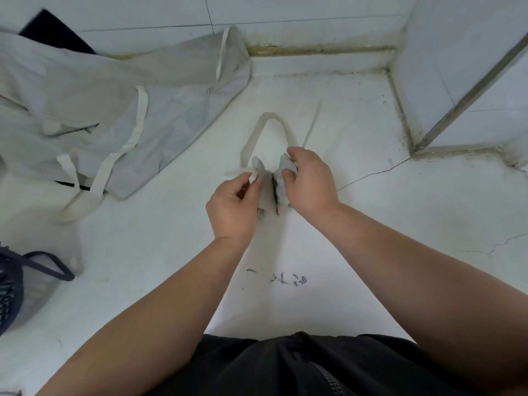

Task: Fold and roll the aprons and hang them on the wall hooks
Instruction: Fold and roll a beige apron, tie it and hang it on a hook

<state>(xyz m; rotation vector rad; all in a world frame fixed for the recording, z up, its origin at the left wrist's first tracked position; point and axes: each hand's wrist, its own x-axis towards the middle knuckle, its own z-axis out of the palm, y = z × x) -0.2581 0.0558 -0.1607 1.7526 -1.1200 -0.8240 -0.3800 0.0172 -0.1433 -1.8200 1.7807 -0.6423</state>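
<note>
A small rolled grey apron (270,190) lies on the white counter (371,224) in the middle of the head view. Its pale neck strap (271,121) loops away from the roll toward the wall. My left hand (233,208) pinches a strap end at the roll's left side. My right hand (308,181) grips the roll's right end, fingers curled round the cloth. A second grey apron (114,110) with pale straps lies spread and crumpled at the upper left. No wall hooks are in view.
A dark blue mesh basket (17,281) sits at the left edge. A tiled wall (285,10) runs along the back and a tiled column (471,67) with a metal edge stands at the right. Dark scribbles (285,278) mark the counter near me.
</note>
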